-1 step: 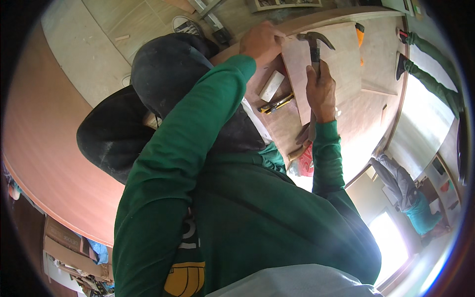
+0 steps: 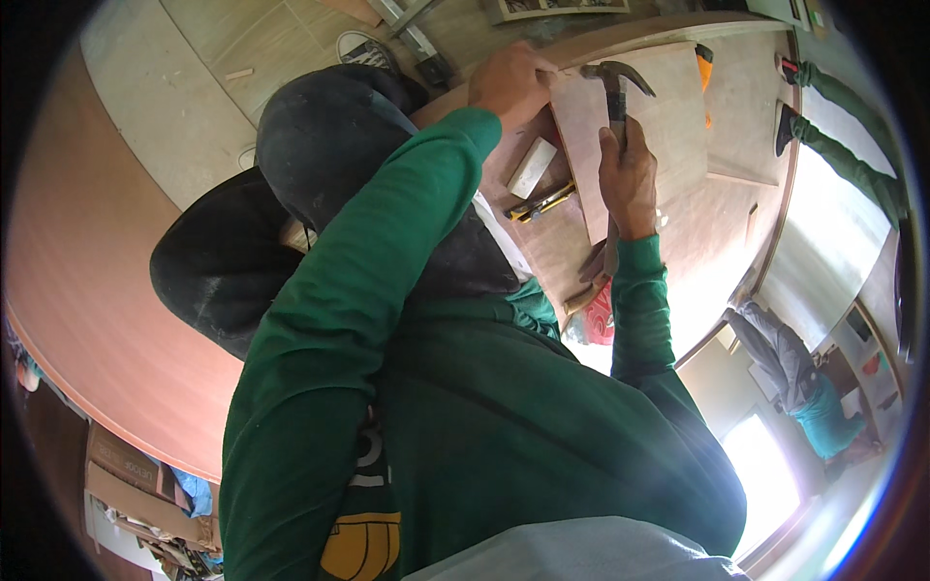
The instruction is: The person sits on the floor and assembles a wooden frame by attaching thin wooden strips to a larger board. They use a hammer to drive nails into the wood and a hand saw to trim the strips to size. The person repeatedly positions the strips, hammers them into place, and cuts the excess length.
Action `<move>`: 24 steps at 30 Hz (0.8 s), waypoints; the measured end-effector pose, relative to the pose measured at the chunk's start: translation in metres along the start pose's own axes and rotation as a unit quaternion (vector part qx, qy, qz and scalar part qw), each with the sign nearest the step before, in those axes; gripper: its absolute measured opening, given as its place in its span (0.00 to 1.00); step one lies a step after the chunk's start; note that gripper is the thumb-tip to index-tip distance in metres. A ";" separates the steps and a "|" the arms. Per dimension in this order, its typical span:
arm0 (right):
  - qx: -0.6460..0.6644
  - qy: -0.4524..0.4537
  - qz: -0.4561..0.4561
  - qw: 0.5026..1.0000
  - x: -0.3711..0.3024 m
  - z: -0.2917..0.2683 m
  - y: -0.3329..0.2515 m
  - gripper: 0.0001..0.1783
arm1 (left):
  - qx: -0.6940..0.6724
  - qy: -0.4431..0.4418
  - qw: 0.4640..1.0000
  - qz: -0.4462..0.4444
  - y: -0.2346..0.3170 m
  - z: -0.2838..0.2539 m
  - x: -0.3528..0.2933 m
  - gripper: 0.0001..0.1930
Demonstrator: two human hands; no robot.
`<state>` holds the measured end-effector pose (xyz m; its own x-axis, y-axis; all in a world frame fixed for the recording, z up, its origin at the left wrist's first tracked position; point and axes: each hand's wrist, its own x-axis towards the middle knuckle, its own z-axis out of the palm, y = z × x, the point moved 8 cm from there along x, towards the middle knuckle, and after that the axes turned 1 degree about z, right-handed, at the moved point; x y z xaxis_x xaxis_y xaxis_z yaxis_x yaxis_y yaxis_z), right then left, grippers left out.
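Observation:
My right hand (image 2: 630,184) is closed around the handle of a claw hammer (image 2: 617,85). The hammer's dark head is raised over a thin wooden board (image 2: 659,126). At that board's corner, left of the hammer head, my left hand (image 2: 511,85) has its fingers pinched together. Whatever they hold is too small or hidden to make out. Between my knee and the board lie a pale rectangular block (image 2: 532,168) and a yellow-and-black utility knife (image 2: 542,201).
A tool with an orange handle (image 2: 704,73) lies at the board's far edge. A red-and-clear plastic bag (image 2: 599,315) is near my right forearm. Another person's green-trousered legs (image 2: 843,145) are at far right; a person in a teal top (image 2: 828,416) is further below. A reddish panel (image 2: 107,290) curves along the left.

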<state>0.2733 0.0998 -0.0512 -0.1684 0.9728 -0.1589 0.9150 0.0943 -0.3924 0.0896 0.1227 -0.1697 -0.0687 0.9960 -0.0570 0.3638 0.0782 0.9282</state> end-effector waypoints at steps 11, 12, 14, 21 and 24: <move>0.065 0.027 0.013 0.997 -0.010 0.016 0.011 0.18 | -0.019 -0.042 0.989 -0.138 -0.006 -0.001 -0.003 0.13; 0.049 0.039 0.000 0.998 -0.012 0.014 0.006 0.21 | -0.027 -0.054 0.986 -0.157 -0.006 -0.001 -0.002 0.14; 0.055 0.070 -0.008 0.996 -0.019 0.010 0.001 0.24 | -0.038 -0.064 0.982 -0.172 -0.005 -0.001 -0.002 0.15; 0.065 0.077 -0.041 0.994 -0.035 0.005 -0.022 0.31 | -0.042 -0.049 0.990 -0.128 -0.007 0.002 0.006 0.11; 0.079 0.095 -0.046 0.991 -0.036 0.004 -0.020 0.31 | -0.018 -0.046 0.993 -0.110 -0.005 0.003 0.008 0.11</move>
<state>0.2597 0.0620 -0.0412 -0.1620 0.9854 0.0524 0.8279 0.1647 -0.5361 0.0903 0.1300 -0.1756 -0.0569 0.9547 -0.2922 0.3159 0.2948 0.9018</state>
